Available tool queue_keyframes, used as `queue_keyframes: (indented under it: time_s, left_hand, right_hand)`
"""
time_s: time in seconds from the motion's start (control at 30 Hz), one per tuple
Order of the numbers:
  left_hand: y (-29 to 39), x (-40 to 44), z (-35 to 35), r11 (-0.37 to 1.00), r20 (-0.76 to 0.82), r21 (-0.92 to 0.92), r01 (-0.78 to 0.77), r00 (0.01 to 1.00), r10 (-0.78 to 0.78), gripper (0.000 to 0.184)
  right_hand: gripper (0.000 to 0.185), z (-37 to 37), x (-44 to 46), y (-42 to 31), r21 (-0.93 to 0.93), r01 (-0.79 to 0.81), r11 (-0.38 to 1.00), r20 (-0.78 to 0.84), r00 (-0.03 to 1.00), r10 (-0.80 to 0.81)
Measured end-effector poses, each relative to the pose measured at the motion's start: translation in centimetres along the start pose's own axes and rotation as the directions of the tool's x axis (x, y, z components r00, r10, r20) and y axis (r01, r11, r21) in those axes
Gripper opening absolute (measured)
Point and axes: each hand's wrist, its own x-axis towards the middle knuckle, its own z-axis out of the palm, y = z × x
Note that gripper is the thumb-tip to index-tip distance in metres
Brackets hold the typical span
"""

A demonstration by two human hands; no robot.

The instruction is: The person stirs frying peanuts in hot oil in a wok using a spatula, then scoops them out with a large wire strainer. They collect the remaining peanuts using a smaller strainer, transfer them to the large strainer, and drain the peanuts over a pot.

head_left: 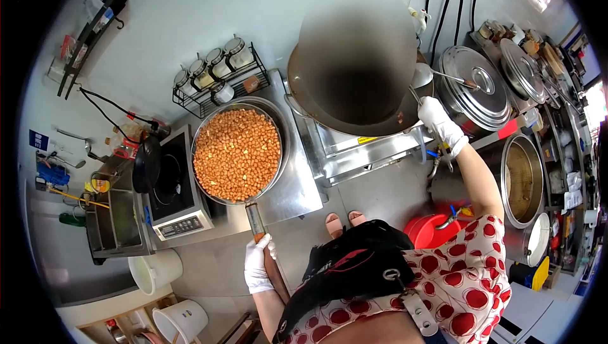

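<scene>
My left hand (259, 263), in a white glove, is closed round the wooden handle (273, 274) of a large round strainer (282, 148). Orange-brown, peanut-like pieces (237, 154) fill the strainer, which rests over a metal basin (288, 130) on the steel counter. My right hand (438, 122), also gloved, is closed at the right rim of a big wok (307, 94). It grips a long-handled tool with a metal shaft (415, 95); the tool's head is hidden. A grey blur covers most of the wok's inside.
A ladle (456, 79) lies across a lidded steel pot (472, 72) right of the wok. An induction cooker (180, 217) and a sink (126, 224) stand left. A rack (237, 78) of jars sits behind the strainer. A red basin (421, 230) is on the floor.
</scene>
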Motion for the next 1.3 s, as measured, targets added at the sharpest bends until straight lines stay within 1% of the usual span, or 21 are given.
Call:
queue_keyframes:
  time_s: [0.03,0.07,0.1,0.13,0.2,0.23,0.27,0.33,0.4,0.43,0.47,0.53,0.63,0.67,0.7,0.8,0.9,1.13,1.2,1.3]
  left_hand:
    - [0.0,0.0,0.1,1.0,-0.001,-0.008,0.001,1.0,-0.001,0.017]
    - [0.1,-0.1,0.2,1.0,0.0,-0.014,-0.004,1.0,0.004,0.016]
    - [0.1,-0.2,0.2,1.0,0.002,-0.021,-0.009,1.0,0.009,0.015]
    - [0.1,-0.2,0.3,0.999,0.003,-0.031,-0.015,1.0,0.015,0.014]
    - [0.0,-0.1,0.4,0.999,0.002,-0.036,-0.017,1.0,0.017,0.014]
    - [-0.1,-0.2,0.4,0.999,0.001,-0.037,-0.017,1.0,0.017,0.014]
    - [-0.1,-0.2,0.4,0.999,-0.002,-0.036,-0.018,1.0,0.018,0.014]
    - [0.0,-0.3,0.5,0.999,-0.007,-0.033,-0.021,1.0,0.021,0.014]
    - [0.1,-0.3,0.6,0.999,-0.009,-0.032,-0.025,1.0,0.024,0.014]
    - [0.1,-0.3,0.6,0.999,-0.011,-0.029,-0.023,1.0,0.023,0.014]
    - [0.1,-0.4,0.6,0.999,-0.005,-0.03,-0.024,1.0,0.024,0.014]
    - [0.2,-0.4,0.6,0.999,0.009,-0.031,-0.028,1.0,0.028,0.015]
    - [0.3,-0.3,0.5,1.0,0.005,-0.008,-0.02,1.0,0.02,0.015]
    - [0.3,-0.1,0.4,1.0,0.006,-0.001,-0.017,1.0,0.017,0.015]
    - [0.1,0.0,0.3,1.0,0.006,0.004,-0.014,1.0,0.014,0.015]
    - [0.1,-0.1,0.2,1.0,-0.001,0.004,-0.009,1.0,0.009,0.015]
    - [0.4,-0.4,0.4,1.0,0.0,-0.011,0.005,1.0,-0.005,0.015]
    - [0.3,-0.2,0.3,1.0,0.018,-0.009,0.005,1.0,-0.004,0.014]
    - [0.4,-0.2,0.4,1.0,0.0,0.0,0.005,1.0,-0.005,0.014]
    - [0.5,-0.5,0.6,1.0,-0.019,-0.002,0.005,1.0,-0.005,0.014]
  right_hand:
    - [0.019,-1.7,-1.4,-2.1,0.11,-0.118,0.987,0.113,0.988,0.106]
    - [0.02,-2.5,-2.5,-3.2,0.203,-0.244,0.948,0.235,0.952,0.195]
    - [0.022,-1.3,-2.6,-2.2,0.265,-0.167,0.95,0.23,0.968,0.106]
    - [0.019,-1.0,-3.2,-2.6,0.409,-0.328,0.851,0.348,0.919,0.187]
    - [0.015,0.5,-3.9,-3.2,0.541,-0.421,0.728,0.442,0.879,0.18]
    - [0.012,1.8,-4.0,-3.2,0.637,-0.462,0.617,0.481,0.864,0.151]
    - [0.011,2.4,-4.3,-3.9,0.658,-0.483,0.578,0.513,0.849,0.126]
    - [0.01,2.7,-5.2,-5.5,0.749,-0.491,0.445,0.552,0.834,-0.01]
    - [0.009,3.1,-5.5,-7.1,0.771,-0.558,0.308,0.603,0.795,-0.069]
    - [0.009,3.2,-5.7,-7.8,0.775,-0.575,0.263,0.615,0.781,-0.106]
    - [0.009,4.0,-5.6,-8.0,0.801,-0.545,0.246,0.587,0.797,-0.145]
    - [0.009,4.9,-5.6,-8.1,0.815,-0.55,0.18,0.578,0.791,-0.199]
    - [0.007,4.2,-6.0,-9.2,0.823,-0.558,0.108,0.565,0.779,-0.272]
    - [0.007,3.8,-6.0,-9.7,0.826,-0.556,0.091,0.556,0.778,-0.293]
    - [0.007,3.6,-5.9,-10.1,0.828,-0.55,0.103,0.555,0.781,-0.286]
    - [0.009,3.7,-5.6,-10.5,0.842,-0.512,0.173,0.54,0.789,-0.294]
    - [0.009,3.4,-5.2,-10.9,0.824,-0.506,0.253,0.563,0.779,-0.276]
    - [0.009,2.9,-5.3,-11.2,0.823,-0.516,0.237,0.566,0.785,-0.252]
    - [0.008,2.7,-5.3,-11.1,0.82,-0.525,0.23,0.57,0.784,-0.244]
    - [0.008,2.3,-5.4,-10.9,0.81,-0.481,0.336,0.563,0.797,-0.219]
